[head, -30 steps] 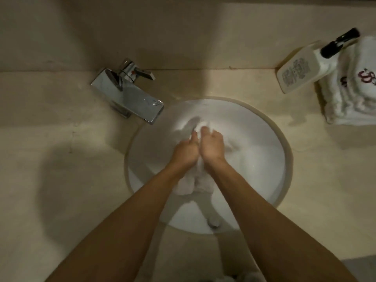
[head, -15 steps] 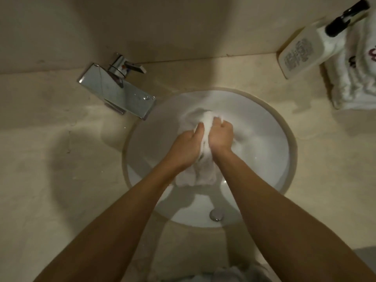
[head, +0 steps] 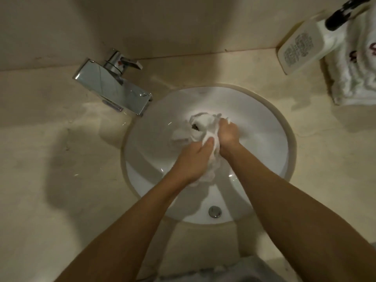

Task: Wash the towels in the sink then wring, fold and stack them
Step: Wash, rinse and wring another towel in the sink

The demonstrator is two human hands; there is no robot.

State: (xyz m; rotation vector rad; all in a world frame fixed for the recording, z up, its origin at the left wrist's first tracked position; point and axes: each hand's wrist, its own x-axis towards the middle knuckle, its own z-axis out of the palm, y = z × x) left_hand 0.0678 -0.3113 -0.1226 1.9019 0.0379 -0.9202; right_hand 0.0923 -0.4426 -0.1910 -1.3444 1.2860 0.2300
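A bunched white towel [head: 200, 126] is held over the middle of the round white sink [head: 270, 143]. My left hand [head: 193, 157] grips its lower part, thumb up against the cloth. My right hand [head: 227, 135] grips the upper part just beside it, knuckles toward me. The towel's loose end bulges out to the upper left of both hands, and another bit hangs below my left hand. A stack of folded white towels [head: 354, 78] with dark red embroidery lies on the counter at the far right.
A chrome tap [head: 114, 88] with a lever stands at the sink's upper left. A white pump bottle [head: 301, 49] with a black top stands beside the towel stack. The drain [head: 214, 211] sits at the sink's near side. Beige counter [head: 61, 159] surrounds the basin.
My right hand has moved up and right along the towel while my left has slid lower, so the hands are now staggered. The towel bunches out more to the upper left.
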